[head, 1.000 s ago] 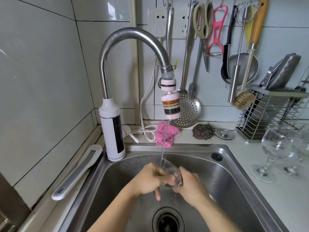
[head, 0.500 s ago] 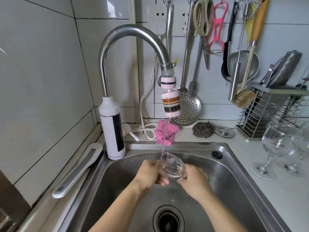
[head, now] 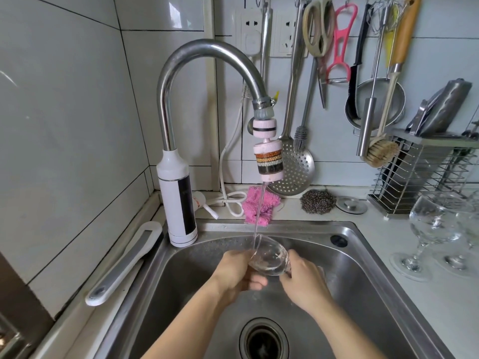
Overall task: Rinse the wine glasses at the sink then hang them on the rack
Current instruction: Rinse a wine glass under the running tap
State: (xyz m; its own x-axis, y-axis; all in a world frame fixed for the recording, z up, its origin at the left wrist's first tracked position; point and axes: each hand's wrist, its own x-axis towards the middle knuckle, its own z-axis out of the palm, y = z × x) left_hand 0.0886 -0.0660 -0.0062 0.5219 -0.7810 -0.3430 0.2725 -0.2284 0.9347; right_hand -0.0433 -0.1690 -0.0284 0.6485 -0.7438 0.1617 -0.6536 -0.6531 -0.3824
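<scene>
Bridging left grip [head: 233,274], right grip [head: 303,284] (glass [head: 270,259])

bright even light, glare on the wall tiles [head: 178,11], shiny streaks on tap [head: 207,47] and sink [head: 363,265], fisheye bend at the edges, mostly sharp

1 view, head-worn, wide-angle. Faces forward and down, close above the sink [head: 363,268]. Upper frame: faucet [head: 207,51] and tiled wall [head: 64,112]. Right edge: counter [head: 440,307]. Straight lines bow outward.

Home kitchen — steel sink [head: 363,257], tiled wall [head: 77,112], utensils [head: 298,161] hanging on hooks, scouring pad [head: 317,201] on counter.
</scene>
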